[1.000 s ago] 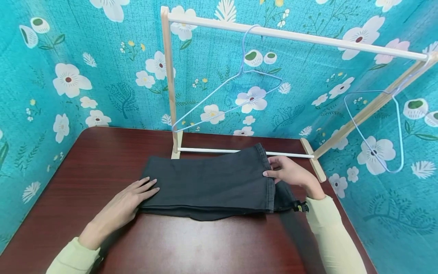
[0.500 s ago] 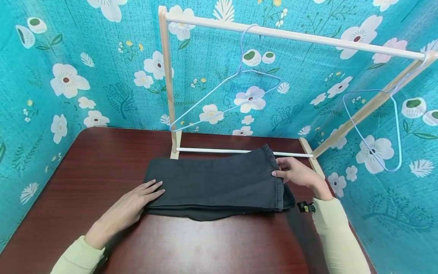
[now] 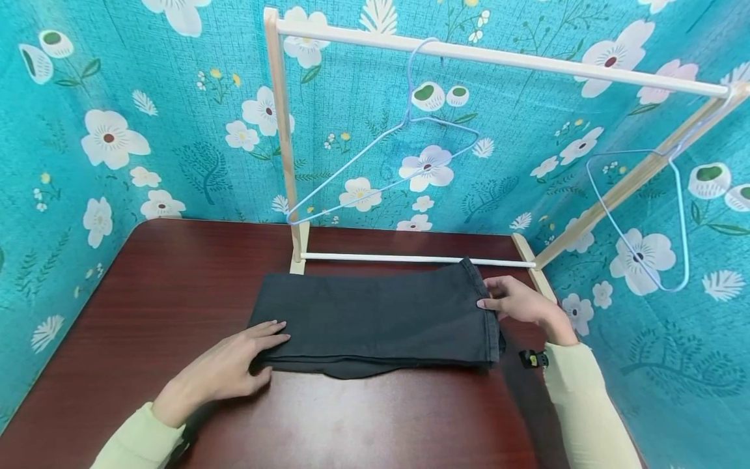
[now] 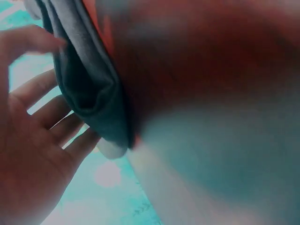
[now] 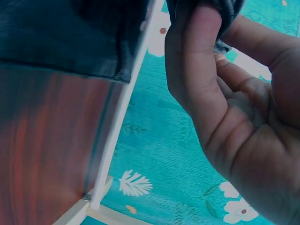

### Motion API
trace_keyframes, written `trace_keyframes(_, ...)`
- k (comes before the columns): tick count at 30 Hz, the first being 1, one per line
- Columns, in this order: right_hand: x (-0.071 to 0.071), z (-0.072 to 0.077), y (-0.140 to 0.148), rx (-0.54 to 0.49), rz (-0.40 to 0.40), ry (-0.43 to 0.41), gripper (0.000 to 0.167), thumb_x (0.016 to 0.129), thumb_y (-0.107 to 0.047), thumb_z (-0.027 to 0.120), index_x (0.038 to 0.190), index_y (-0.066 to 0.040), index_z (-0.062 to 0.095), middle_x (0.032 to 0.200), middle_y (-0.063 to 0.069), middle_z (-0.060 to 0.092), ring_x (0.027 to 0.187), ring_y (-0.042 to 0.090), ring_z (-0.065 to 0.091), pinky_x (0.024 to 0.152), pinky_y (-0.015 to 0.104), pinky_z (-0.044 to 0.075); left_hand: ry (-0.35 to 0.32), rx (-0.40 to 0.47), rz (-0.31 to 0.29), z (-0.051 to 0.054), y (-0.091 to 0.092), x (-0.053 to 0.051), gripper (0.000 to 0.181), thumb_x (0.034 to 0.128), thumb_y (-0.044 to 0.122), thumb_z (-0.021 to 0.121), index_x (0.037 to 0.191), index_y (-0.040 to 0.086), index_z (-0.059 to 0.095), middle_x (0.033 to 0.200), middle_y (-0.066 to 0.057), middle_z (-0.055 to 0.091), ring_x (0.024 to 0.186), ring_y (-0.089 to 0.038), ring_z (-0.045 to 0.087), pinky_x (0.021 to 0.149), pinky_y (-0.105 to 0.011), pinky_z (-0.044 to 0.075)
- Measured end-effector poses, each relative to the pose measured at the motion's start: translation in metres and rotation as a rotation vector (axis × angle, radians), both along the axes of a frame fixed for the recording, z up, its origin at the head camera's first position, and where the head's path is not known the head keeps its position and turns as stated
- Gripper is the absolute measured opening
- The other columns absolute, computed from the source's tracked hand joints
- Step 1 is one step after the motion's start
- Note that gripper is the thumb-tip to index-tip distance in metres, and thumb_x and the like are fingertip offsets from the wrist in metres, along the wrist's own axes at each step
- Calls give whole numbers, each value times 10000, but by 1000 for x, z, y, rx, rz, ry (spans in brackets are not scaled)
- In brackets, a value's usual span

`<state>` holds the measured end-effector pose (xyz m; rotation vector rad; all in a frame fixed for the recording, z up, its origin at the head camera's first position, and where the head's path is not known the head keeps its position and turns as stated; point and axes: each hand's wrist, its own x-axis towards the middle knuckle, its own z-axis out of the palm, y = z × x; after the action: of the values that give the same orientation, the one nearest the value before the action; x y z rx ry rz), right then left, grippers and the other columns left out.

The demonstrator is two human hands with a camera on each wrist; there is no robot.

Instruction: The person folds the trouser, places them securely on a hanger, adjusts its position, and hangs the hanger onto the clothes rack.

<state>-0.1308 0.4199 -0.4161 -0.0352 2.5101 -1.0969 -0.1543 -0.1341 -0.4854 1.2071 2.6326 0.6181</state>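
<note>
A dark cloth lies folded on the desk, longer from left to right than from front to back. Its layers show along the near edge, where one sags out in a shallow curve. The right end finishes in a stitched hem, and the far corner there overlaps the rack's lower rail from the head camera; whether they touch I cannot tell.

The left hand is at the near left corner of the cloth. Its grip is relaxed: the fingers are extended and spread, with fingertips on the cloth, and the thumb stands apart from them, by the near edge. The left wrist view is partly blurred but shows the fingers long and separate beside the folded layers.

The right hand is at the right end. Its grip is grasping the hem, pinched between thumb and fingers; the right wrist view shows a bunch of dark fabric at the fingertips.

Both arms wear pale sleeves, and a small black device sits on the inner side of the right wrist. Behind the cloth stands a wooden rack. Two pale blue hangers hang from its top bar, one toward the left and one at the right end. A turquoise floral curtain surrounds the desk at the back and sides.
</note>
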Motion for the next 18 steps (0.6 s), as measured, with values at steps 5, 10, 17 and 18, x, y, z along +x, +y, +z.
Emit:
trace_keyframes(5,1,-6,1,-18,4,-39,409,1011,-131,632,1330,112,553,1033,149,700,886,221,695,728,404,618,8,-6,12,2,14,-3,536,1005,330,630,1482,104,540,1600,-133,407,1485,-367,364,1121,-563,409)
trace_keyframes(10,0,-14,4,-15,-16,-59,424,1001,-126,646,1338,113,551,1032,144,693,891,228,694,715,403,618,87,-57,10,-6,22,-8,550,1028,325,600,1530,133,479,1630,-177,338,1503,-415,306,1159,-580,353)
trace_keyframes(17,1,-25,16,24,-41,-105,597,1000,-144,654,1442,171,407,1227,284,627,1049,313,682,763,429,620,109,-82,-18,-10,26,-8,521,1028,310,592,1506,120,512,1635,-198,316,1502,-434,296,1169,-583,335)
trace_keyframes(18,1,-25,16,30,-43,-107,609,1001,-147,654,1447,176,394,1244,295,617,1064,324,678,766,435,620,114,-86,-21,-10,27,-8,518,1028,313,592,1502,118,518,1634,-198,318,1501,-433,299,1169,-579,337)
